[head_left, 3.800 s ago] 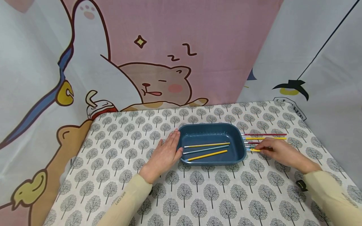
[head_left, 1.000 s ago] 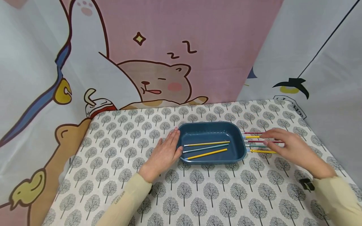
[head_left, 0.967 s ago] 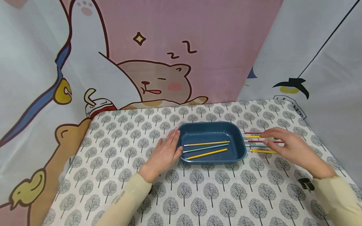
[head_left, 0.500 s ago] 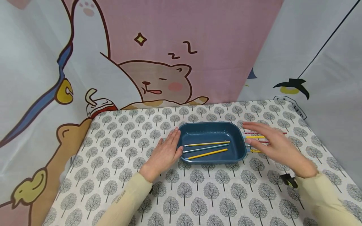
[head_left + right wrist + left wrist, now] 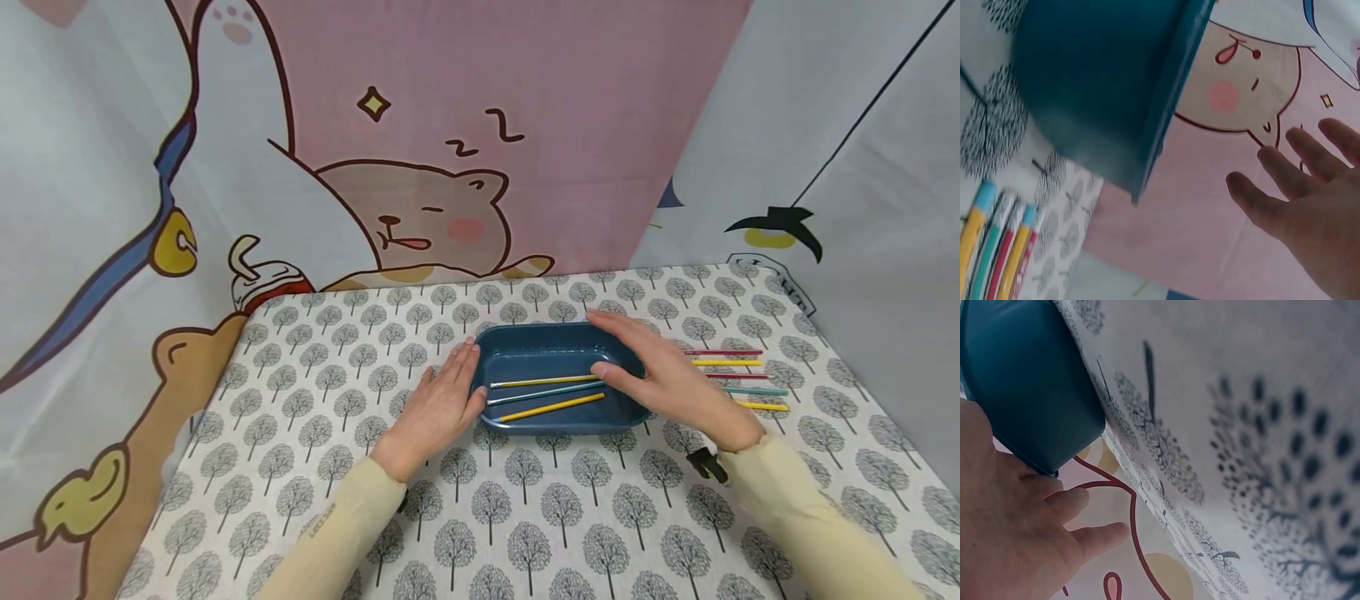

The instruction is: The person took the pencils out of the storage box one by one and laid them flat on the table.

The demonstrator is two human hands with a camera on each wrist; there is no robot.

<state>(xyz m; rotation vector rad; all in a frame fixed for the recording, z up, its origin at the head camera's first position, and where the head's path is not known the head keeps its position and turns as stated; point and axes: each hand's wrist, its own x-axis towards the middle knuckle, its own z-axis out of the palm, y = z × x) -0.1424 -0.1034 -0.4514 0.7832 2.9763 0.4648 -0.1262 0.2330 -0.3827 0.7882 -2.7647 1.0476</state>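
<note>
A dark blue rectangular tray lies on the table with three slim sticks inside: a yellow one, a teal one and a thicker yellow one. Against its left rim rests my left hand, fingers straight; the left wrist view shows this hand beside the tray wall. My right hand hovers over the tray's right end, hiding part of it, fingers spread and holding nothing. In the right wrist view its fingers stand apart from the tray.
Right of the tray, several slim sticks lie side by side: red, yellow and teal among them. Their pale or blue ends show in the right wrist view. Beneath is a tree-print tablecloth; a cartoon curtain hangs behind.
My right hand was at the lowest yellow stick in the right-hand row, then rose over the row and moved left above the tray, fingers spreading. My left hand and the tray have stayed put.
</note>
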